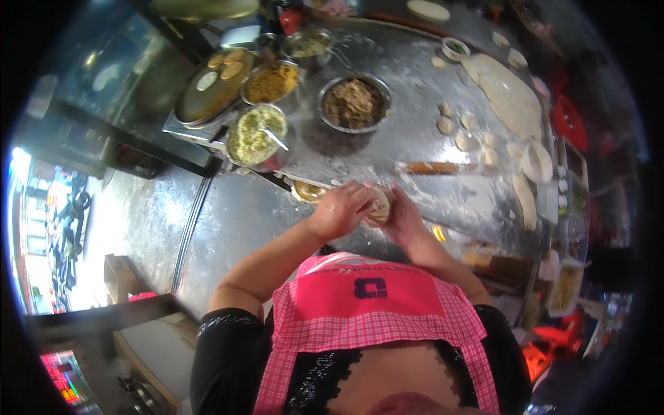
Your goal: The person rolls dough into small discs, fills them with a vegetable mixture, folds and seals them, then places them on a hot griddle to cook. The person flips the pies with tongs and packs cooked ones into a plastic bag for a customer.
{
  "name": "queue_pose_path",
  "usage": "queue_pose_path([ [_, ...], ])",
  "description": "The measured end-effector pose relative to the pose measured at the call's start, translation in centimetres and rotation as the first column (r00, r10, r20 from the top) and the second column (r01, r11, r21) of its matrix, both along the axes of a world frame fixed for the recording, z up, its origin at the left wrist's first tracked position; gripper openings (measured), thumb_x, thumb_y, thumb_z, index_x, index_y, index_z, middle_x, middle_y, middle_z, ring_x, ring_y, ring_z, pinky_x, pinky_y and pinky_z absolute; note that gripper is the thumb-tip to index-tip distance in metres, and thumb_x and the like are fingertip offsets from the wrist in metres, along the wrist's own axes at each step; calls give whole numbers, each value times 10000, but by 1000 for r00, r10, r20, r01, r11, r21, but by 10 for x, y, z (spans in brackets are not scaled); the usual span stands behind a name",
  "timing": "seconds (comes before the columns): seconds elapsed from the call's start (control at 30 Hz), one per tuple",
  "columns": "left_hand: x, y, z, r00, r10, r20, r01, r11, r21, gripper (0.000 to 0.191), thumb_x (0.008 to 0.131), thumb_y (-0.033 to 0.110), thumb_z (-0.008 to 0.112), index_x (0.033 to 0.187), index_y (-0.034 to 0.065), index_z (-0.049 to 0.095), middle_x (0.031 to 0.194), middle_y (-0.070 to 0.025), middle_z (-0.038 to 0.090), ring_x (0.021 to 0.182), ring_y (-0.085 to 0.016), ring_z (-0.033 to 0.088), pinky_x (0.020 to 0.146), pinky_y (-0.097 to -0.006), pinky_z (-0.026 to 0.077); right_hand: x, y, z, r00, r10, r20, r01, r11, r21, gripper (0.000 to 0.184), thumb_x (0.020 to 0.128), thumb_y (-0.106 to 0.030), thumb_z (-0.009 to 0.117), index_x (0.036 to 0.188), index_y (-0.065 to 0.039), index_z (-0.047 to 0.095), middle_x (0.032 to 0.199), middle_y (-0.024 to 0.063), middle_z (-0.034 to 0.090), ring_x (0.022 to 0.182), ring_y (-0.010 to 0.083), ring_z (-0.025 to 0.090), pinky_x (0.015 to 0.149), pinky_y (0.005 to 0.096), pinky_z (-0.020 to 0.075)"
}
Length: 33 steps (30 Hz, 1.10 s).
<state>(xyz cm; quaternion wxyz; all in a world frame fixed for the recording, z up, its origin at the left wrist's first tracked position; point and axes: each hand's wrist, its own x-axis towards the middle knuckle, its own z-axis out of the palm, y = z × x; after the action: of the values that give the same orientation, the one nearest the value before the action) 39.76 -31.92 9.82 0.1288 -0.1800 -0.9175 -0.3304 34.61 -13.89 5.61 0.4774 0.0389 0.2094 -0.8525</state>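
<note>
Just off the near edge of the metal worktable (456,207), my left hand (340,210) and my right hand (404,215) hold a round piece of pale dough (379,208) between them. The fingers of my left hand bend over its top, while my right hand cups its far side. Any filling inside the dough cannot be made out. Beyond the hands lies a wooden rolling pin (436,168) on the floured metal. A steel bowl of brown shredded filling (355,104) stands farther back.
Left of that bowl stand bowls of green-white filling (258,136) and orange-brown filling (271,83), beside a round griddle (207,101) with flat cakes. Small dough balls (467,123), a large dough sheet (506,98) and a white bowl (537,162) lie to the right.
</note>
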Motion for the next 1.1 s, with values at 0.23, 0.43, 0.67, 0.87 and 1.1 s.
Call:
queue_pose_path([
  [0.23,4,9,-8,827,-224,515,-492,154,857,71,909,55,670,894,-7,639,867,-20,659,773,-140,645,738,-277,540,0,5,15,995,-94,-22,95,994,58,550,1042,-460,352,1354,-30,497,1283,150,588,1177,333,582,999,477,481],
  [0.43,13,8,-9,995,92,43,-99,974,202,188,780,84,735,943,51,649,972,-105,635,972,-304,630,794,-382,527,11,-5,5,989,-102,107,79,977,199,531,1050,-440,328,1335,-27,503,1277,146,591,1155,308,598,1013,489,482],
  [0.67,12,-2,10,878,-10,479,-332,706,625,111,870,73,697,967,37,655,859,-75,678,774,-198,656,706,-305,531,9,5,24,992,-45,-114,48,999,22,581,1043,-472,333,1377,-15,467,1300,160,577,1193,314,579,1029,480,467],
  [0.87,34,8,-13,825,-20,564,-421,644,639,132,854,91,725,942,37,643,823,-52,653,713,-150,619,666,-290,518,13,-8,14,998,6,60,-11,996,91,647,1019,-547,338,1366,-21,486,1266,162,598,1149,315,593,978,475,483],
  [1.1,81,-34,-9,942,322,94,-335,902,272,256,800,110,707,1041,56,640,927,-151,604,892,-356,619,758,-423,518,34,-63,-5,964,264,-1,-264,963,51,695,1016,-571,296,1382,-3,459,1337,169,545,1222,315,534,1040,475,422],
])
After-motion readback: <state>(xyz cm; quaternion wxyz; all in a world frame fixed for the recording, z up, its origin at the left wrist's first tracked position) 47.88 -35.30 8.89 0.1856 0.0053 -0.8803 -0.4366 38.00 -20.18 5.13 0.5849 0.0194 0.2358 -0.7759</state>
